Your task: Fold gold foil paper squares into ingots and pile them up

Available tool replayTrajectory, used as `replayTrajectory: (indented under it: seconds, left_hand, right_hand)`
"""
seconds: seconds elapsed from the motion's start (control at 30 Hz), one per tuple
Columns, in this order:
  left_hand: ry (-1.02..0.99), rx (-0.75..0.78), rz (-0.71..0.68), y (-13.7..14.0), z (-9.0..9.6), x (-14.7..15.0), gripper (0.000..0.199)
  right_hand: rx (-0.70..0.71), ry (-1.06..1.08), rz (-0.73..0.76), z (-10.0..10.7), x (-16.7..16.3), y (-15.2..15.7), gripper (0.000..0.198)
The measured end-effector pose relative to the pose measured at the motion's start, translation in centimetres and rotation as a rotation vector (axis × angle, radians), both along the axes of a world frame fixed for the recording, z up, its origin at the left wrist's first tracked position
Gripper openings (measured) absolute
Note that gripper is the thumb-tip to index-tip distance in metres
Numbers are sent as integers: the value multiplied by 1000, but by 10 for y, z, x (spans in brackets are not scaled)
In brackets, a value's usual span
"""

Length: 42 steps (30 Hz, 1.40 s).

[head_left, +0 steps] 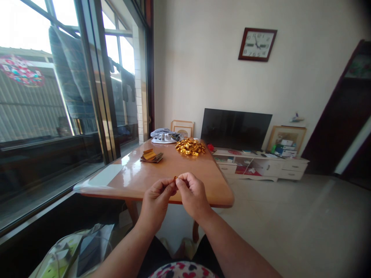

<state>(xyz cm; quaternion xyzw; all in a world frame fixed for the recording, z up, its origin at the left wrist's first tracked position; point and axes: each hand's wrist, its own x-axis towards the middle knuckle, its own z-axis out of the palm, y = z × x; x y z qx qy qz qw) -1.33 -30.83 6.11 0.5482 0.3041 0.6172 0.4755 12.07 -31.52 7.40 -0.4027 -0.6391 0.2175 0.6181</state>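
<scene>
My left hand [156, 199] and my right hand [193, 195] meet over the near edge of the wooden table [174, 166]. Between their pinched fingertips is a small gold foil piece [175, 178], mostly hidden by the fingers. Beyond them, at the table's far right, lies a heap of shiny folded gold foil pieces [190, 147]. A small stack of gold paper sheets [151, 155] sits to the left of that heap, its top sheet curled up.
Folded cloth [165, 136] lies at the table's far end. A television [236, 129] stands on a low white cabinet [284, 170] behind. Glass sliding doors [95, 77] run along the left. A bag with flat items [84, 249] is at lower left.
</scene>
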Motion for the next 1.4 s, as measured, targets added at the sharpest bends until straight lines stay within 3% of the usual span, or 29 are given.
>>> replayTrajectory:
  seconds: [0.23,0.47,0.67,0.9,1.13,1.4]
  left_hand:
    - [78,-6,-4,-3,2,0,23]
    - [187,25,-25,-5,8,-5,25]
    - [183,-37,-122,-5,11,-5,28]
    - [138,-124,-186,-10,20,-8,28]
    - [127,-192,-259,-7,16,-9,37]
    - [327,-118,-283,-1,18,-24,35]
  right_hand:
    - [-155,217,170,6,6,4,17]
    - [-292,270,329,12,18,5,16]
    - [-308,343,267,8,18,5,19]
    - [-432,334,376,5,25,11,26]
    - [-403,244,382,6,26,7,25]
    - [-313,302,266,-3,29,14,23]
